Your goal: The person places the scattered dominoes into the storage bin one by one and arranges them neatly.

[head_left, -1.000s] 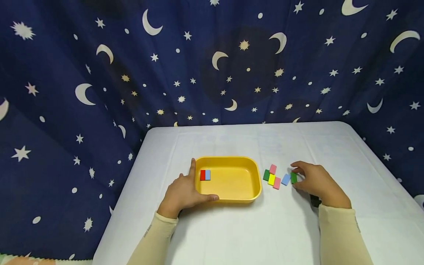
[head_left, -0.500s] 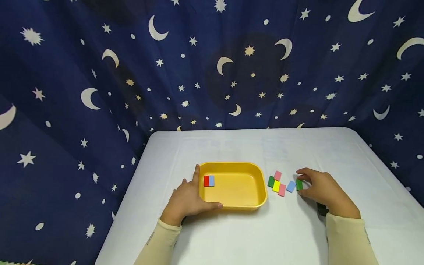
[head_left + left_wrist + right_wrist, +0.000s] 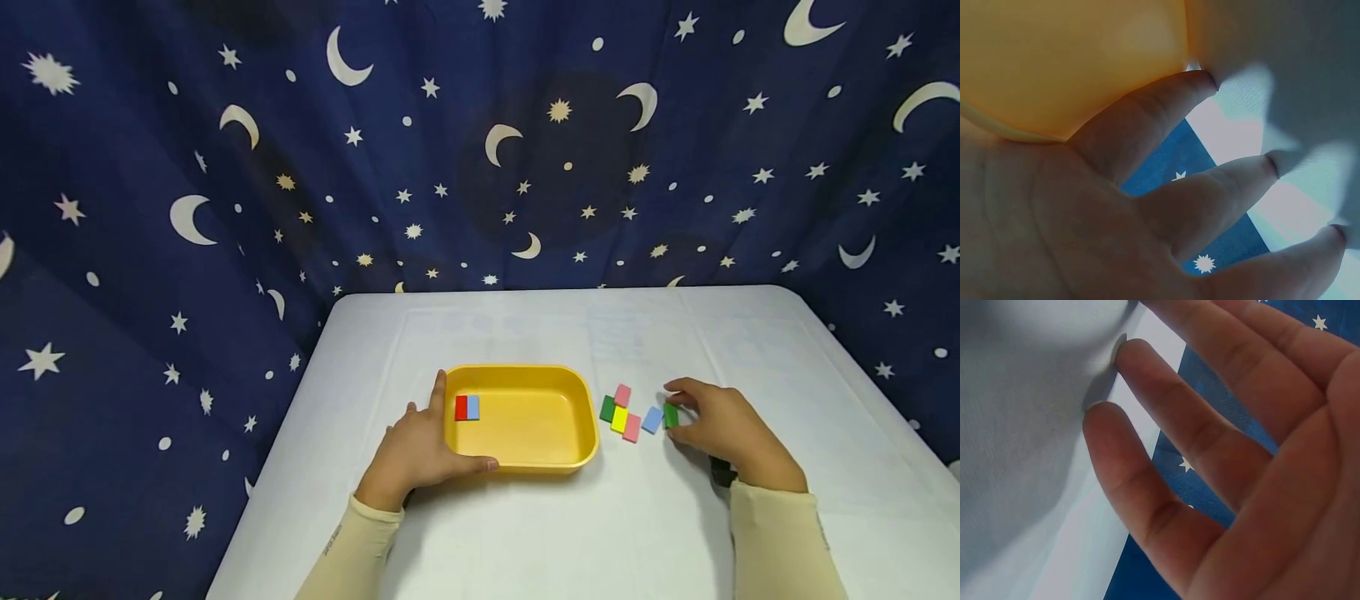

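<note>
My left hand (image 3: pixel 420 450) rests against the left end of a yellow tray (image 3: pixel 536 467), with the index finger along its left side and the thumb along its front wall. In the left wrist view the other fingers are fairly straight, their tips on the cloth. Inside the tray a red block (image 3: pixel 461 408) and a light blue block (image 3: pixel 472 407) lie side by side. My right hand (image 3: pixel 723 425) pinches a green block (image 3: pixel 671 416) on the table between thumb and fingertips. The right wrist view shows other fingers extended, but not the block.
Between the tray and my right hand lie another green block (image 3: pixel 607 408), a pink block (image 3: pixel 622 395), a yellow block (image 3: pixel 618 419), a second pink block (image 3: pixel 632 428) and a blue block (image 3: pixel 652 419). A white cloth covers the table (image 3: pixel 555 533). A dark blue curtain (image 3: pixel 450 167) hangs behind.
Only the head view has shifted slightly. Both hands, the tray and the blocks keep about the same places relative to each other.
</note>
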{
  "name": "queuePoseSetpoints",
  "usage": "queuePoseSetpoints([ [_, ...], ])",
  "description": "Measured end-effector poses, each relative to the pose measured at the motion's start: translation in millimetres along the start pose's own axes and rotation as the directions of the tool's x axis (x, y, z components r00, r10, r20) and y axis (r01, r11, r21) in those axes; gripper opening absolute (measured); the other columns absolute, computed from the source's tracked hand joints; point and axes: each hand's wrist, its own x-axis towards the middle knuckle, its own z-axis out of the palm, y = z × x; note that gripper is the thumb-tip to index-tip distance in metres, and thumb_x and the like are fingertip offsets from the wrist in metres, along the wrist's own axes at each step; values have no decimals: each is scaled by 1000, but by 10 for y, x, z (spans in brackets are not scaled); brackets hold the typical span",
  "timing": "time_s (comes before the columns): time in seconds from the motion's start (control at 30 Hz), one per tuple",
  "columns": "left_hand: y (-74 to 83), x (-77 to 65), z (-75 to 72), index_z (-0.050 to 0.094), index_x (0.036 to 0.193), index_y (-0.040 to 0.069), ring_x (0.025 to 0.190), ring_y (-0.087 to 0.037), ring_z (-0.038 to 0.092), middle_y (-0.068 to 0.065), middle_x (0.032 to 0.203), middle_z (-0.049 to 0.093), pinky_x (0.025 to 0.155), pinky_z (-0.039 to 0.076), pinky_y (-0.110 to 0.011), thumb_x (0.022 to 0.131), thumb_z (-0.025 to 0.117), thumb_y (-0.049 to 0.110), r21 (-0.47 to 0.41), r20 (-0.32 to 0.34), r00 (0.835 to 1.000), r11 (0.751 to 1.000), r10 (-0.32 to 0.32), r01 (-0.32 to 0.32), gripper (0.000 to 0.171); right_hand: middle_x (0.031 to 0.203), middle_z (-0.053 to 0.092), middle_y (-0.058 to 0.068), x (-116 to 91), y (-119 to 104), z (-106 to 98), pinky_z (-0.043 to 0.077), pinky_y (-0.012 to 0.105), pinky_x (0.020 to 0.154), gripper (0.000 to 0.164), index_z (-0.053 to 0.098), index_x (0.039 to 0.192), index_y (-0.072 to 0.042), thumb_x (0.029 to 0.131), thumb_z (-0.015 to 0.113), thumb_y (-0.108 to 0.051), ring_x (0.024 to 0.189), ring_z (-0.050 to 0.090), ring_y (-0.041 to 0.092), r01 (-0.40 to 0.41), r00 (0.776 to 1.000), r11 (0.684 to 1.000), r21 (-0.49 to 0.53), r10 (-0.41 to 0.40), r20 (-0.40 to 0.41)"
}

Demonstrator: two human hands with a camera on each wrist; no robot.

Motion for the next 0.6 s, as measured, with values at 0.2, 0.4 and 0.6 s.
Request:
queuePoseSetpoints([
  [0.2, -2, -4, -3, -2, 171, 22, 133, -50, 54, -15, 127, 71, 94, 48, -73, 46, 66, 105, -5, 2, 1000, 1000, -4, 4, 166, 124, 73, 20, 18, -8, 14, 42, 72, 102, 76, 60, 141, -1, 76, 93, -21, 121, 60, 47, -15, 1000, 1000, 0, 15, -1],
  [0.4, -5, -2, 11, -2, 171, 22, 137, -50, 51, -13, 125, 72, 98, 45, -76, 45, 66, 105, 3, 2, 1000, 1000, -8, 8, 166, 122, 73, 20, 10, -32, 11, 44, 72, 98, 75, 60, 140, -1, 75, 93, -22, 116, 63, 46, -9, 1000, 1000, -9, 9, -16],
  [0.6, -12, -5, 13, -1, 172, 21, 137, -52, 50, -13, 122, 73, 98, 45, -76, 45, 66, 106, 4, 0, 1000, 1000, -9, 9, 166, 121, 73, 18, 25, -82, 32, 47, 70, 96, 74, 60, 141, -3, 77, 91, -23, 113, 64, 43, -9, 999, 1000, -30, 8, -36],
])
